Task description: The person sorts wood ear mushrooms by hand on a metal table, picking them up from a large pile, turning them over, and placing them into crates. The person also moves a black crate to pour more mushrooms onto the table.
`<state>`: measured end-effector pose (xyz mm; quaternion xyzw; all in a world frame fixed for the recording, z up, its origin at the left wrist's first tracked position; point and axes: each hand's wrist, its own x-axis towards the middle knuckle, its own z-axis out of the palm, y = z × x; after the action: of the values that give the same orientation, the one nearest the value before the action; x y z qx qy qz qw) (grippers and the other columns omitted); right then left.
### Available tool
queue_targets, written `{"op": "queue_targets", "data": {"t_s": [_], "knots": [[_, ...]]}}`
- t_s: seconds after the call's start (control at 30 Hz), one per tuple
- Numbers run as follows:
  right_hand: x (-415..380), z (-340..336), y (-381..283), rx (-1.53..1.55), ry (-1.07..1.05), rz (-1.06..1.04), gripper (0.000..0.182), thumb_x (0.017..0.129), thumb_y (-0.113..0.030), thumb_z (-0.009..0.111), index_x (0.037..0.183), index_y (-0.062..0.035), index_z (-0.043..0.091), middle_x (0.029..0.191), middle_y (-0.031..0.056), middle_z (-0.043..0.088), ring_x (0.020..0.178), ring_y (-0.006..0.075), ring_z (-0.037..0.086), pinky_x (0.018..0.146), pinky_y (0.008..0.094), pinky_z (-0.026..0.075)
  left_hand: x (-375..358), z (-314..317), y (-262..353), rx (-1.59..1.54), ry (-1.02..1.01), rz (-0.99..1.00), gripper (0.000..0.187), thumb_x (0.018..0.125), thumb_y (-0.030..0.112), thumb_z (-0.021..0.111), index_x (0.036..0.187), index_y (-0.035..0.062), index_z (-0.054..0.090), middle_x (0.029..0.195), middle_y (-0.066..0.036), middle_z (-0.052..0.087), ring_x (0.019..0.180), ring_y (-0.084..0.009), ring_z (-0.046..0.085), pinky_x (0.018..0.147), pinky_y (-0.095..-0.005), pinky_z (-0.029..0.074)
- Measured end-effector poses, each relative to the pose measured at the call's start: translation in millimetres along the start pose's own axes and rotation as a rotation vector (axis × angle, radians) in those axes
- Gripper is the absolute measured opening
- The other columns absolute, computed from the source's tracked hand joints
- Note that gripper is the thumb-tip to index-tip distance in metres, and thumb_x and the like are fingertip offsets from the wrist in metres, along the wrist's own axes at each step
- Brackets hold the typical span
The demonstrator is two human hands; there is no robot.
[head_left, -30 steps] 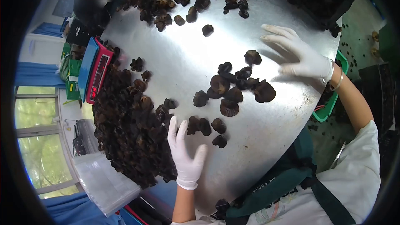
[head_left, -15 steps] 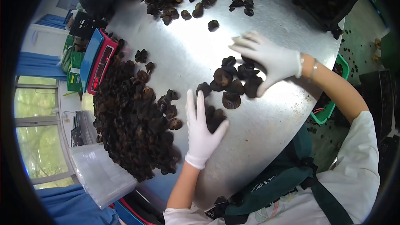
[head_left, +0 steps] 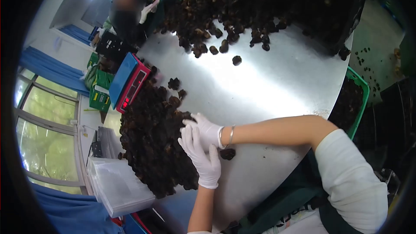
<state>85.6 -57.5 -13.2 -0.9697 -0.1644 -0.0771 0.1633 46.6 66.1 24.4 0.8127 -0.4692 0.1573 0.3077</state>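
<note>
A big heap of dark, curled wood ear mushrooms (head_left: 151, 143) lies on the left part of the metal table. Both hands wear white gloves and meet at the heap's right edge. My left hand (head_left: 200, 160) has its fingers stretched out against the mushrooms, thumb raised. My right hand (head_left: 207, 131) reaches across from the right, partly behind the left, its visible fingers extended at the heap. Neither hand grips a piece that I can see; what lies under the palms is hidden. One loose mushroom (head_left: 227, 154) sits just below my right wrist.
A red and blue digital scale (head_left: 130, 84) stands beyond the heap. More mushrooms (head_left: 242, 13) spread along the far side, with a few strays. Clear plastic bags (head_left: 115, 186) lie at the left edge. A green crate (head_left: 362, 99) stands right, below the table. Another person (head_left: 125, 13) works opposite.
Both hands have moved left, from the small loose group mid-table to the large heap. That group is gone from mid-table, apart from one piece near my right wrist. The view has shifted.
</note>
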Motion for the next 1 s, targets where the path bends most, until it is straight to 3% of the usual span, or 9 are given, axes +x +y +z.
{"op": "queue_targets", "data": {"t_s": [0.03, 0.27, 0.33, 0.47, 0.53, 0.73, 0.8, 0.9, 1.0], "knots": [[1, -1, -5, -0.113, -0.090, -0.052, 0.065, 0.089, -0.038, 0.055, 0.147, -0.0124, 0.042, 0.157, 0.0110, 0.037, 0.145, 0.0420, 0.030, 0.114, 0.0670, 0.025, 1, 3, 0, 0.013, -0.023, 0.014, 0.067, 0.088, 0.013, 0.055, 0.149, -0.0041, 0.034, 0.156, -0.024, 0.032, 0.148, -0.0422, 0.022, 0.121, -0.0550, 0.009], [-53, -42, 67, 0.403, 0.101, -0.117, 0.084, 0.081, -0.050, 0.069, 0.151, -0.0157, 0.040, 0.159, 0.0265, 0.023, 0.144, 0.0546, 0.022, 0.113, 0.0684, 0.022, -9, 4, -4, 0.086, -0.260, -0.060, 0.074, 0.089, 0.017, 0.061, 0.152, -0.0036, 0.028, 0.158, -0.029, 0.022, 0.147, -0.0446, 0.020, 0.119, -0.0611, 0.007], [-71, -90, 110, 0.551, 0.068, 0.012, 0.092, 0.074, -0.046, 0.080, 0.149, -0.0115, 0.040, 0.160, 0.0211, 0.024, 0.147, 0.0390, 0.024, 0.119, 0.0579, 0.022, -13, 4, -7, 0.184, -0.321, -0.046, 0.073, 0.087, 0.015, 0.063, 0.151, -0.0015, 0.031, 0.158, -0.028, 0.023, 0.147, -0.0441, 0.022, 0.119, -0.0616, 0.006], [-99, -148, 241, -0.014, 0.676, 0.425, 0.051, 0.080, -0.033, 0.074, 0.123, -0.0066, 0.064, 0.124, 0.0177, 0.058, 0.118, 0.0346, 0.052, 0.104, 0.0428, 0.042, 7, 2, 20, 0.189, -0.344, -0.032, 0.070, 0.080, 0.020, 0.068, 0.143, 0.0006, 0.042, 0.152, -0.027, 0.031, 0.144, -0.0456, 0.025, 0.116, -0.0657, 0.005], [-107, -151, 304, -0.400, 0.793, 0.734, 0.083, 0.081, -0.059, 0.069, 0.146, -0.0137, 0.047, 0.154, 0.0202, 0.036, 0.137, 0.0448, 0.035, 0.115, 0.0519, 0.030, 39, 5, 51, -0.082, -0.438, -0.033, 0.063, 0.078, 0.019, 0.067, 0.134, -0.0021, 0.047, 0.147, -0.029, 0.035, 0.142, -0.0476, 0.027, 0.115, -0.0653, 0.006], [-106, -178, 350, -0.500, 0.308, 0.981, 0.091, 0.076, -0.062, 0.072, 0.154, -0.0333, 0.034, 0.166, 0.0134, 0.010, 0.149, 0.0481, 0.011, 0.116, 0.0679, 0.017, 71, 104, 76, -0.160, -0.421, 0.119, 0.071, 0.091, 0.025, 0.061, 0.148, -0.0044, 0.032, 0.150, -0.040, 0.026, 0.140, -0.0555, 0.025, 0.116, -0.0604, 0.020], [-117, -156, 367, -0.316, 0.332, 0.860, 0.059, 0.081, -0.049, 0.070, 0.132, -0.0231, 0.060, 0.158, 0.0132, 0.030, 0.141, 0.0453, 0.031, 0.108, 0.0647, 0.036, 92, 128, 54, -0.091, -0.434, 0.027, 0.072, 0.094, 0.028, 0.058, 0.151, -0.0042, 0.028, 0.151, -0.042, 0.022, 0.141, -0.0564, 0.023, 0.117, -0.0575, 0.021], [-145, -177, 349, -0.171, 0.167, 0.765, 0.047, 0.081, -0.044, 0.069, 0.118, -0.0152, 0.067, 0.121, 0.0135, 0.061, 0.116, 0.0382, 0.054, 0.100, 0.0457, 0.047, 111, 138, 0, -0.020, -0.338, -0.117, 0.067, 0.097, 0.026, 0.058, 0.147, -0.0098, 0.031, 0.154, -0.038, 0.020, 0.144, -0.0512, 0.021, 0.120, -0.0518, 0.019], [-193, -199, 323, 0.172, 0.425, 0.648, 0.043, 0.088, -0.040, 0.069, 0.119, -0.0100, 0.067, 0.123, 0.0133, 0.059, 0.116, 0.0326, 0.056, 0.100, 0.0418, 0.047, 121, 127, -23, -0.130, -0.316, -0.177, 0.063, 0.101, 0.022, 0.053, 0.150, -0.0087, 0.028, 0.156, -0.036, 0.018, 0.145, -0.0492, 0.020, 0.119, -0.0496, 0.020]]}}
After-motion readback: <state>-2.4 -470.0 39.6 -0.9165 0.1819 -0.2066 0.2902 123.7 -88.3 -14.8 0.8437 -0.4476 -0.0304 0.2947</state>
